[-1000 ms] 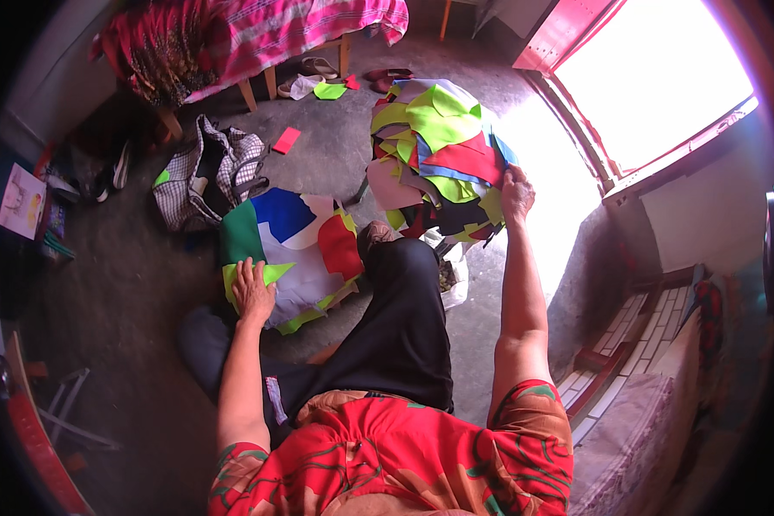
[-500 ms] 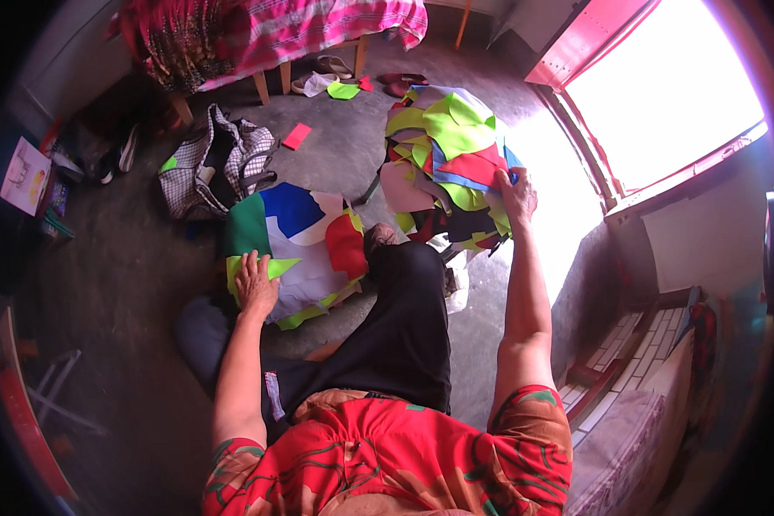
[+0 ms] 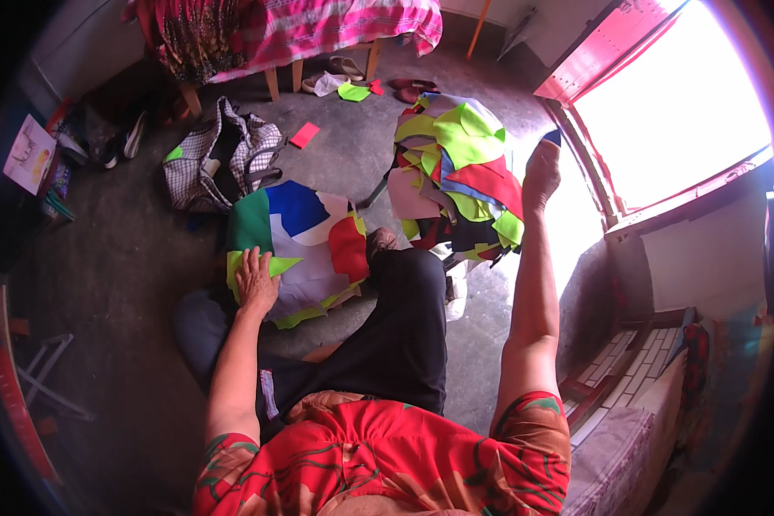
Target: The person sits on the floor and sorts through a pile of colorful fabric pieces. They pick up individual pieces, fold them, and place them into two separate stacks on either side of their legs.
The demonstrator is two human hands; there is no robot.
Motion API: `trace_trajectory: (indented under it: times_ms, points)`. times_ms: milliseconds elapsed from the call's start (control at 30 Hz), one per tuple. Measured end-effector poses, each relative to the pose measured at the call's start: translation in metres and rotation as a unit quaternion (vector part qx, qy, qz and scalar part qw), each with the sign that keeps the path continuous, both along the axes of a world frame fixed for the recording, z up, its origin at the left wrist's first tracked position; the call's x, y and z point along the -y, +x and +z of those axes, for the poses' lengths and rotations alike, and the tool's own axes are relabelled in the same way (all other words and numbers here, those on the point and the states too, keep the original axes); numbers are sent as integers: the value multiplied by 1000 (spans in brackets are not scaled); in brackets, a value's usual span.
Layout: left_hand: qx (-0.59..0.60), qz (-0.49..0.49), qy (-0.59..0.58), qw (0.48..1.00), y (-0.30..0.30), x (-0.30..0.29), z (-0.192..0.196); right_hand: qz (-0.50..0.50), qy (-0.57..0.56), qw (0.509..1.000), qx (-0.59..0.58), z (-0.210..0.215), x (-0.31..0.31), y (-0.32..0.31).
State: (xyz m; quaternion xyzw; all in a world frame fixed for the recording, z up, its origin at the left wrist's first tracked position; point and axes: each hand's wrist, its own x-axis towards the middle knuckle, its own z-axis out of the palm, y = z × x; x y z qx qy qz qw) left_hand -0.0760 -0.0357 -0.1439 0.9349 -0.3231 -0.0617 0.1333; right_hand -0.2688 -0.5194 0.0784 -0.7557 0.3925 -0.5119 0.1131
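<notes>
The left hand (image 3: pixel 256 282) lies palm-down, fingers slightly spread, on a lime-green piece (image 3: pixel 284 265) at the left edge of a low pile of fabric pieces (image 3: pixel 310 260). Farther out, the right hand (image 3: pixel 542 176) is closed on a dark blue piece (image 3: pixel 552 137), just right of a taller heap (image 3: pixel 469 133). Beyond the low pile, a checked bag (image 3: pixel 187 176) sits on the floor (image 3: pixel 344 155) near a red piece (image 3: pixel 304 135).

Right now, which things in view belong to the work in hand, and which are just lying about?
Seemingly in the work:
left cloth pile, under the left hand
blue piece, held in the right hand
right cloth pile

Seemingly just lying about:
checked bag
red rectangle
dark red shoes
</notes>
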Motion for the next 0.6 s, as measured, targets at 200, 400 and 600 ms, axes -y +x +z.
trace_trajectory:
  times_ms: [200, 400, 600]
  points:
    - [-5, 1, -2, 1000, -2, 0, 1, 135, -27, 940, -312, -37, -52, 50]
    - [-6, 3, -15, 1000, -3, -1, 5, 96, -4, 943, -319, -39, -56, 54]
    - [-22, 12, -13, 1000, -4, 2, 8, 80, 35, 948, -305, -38, -55, 55]
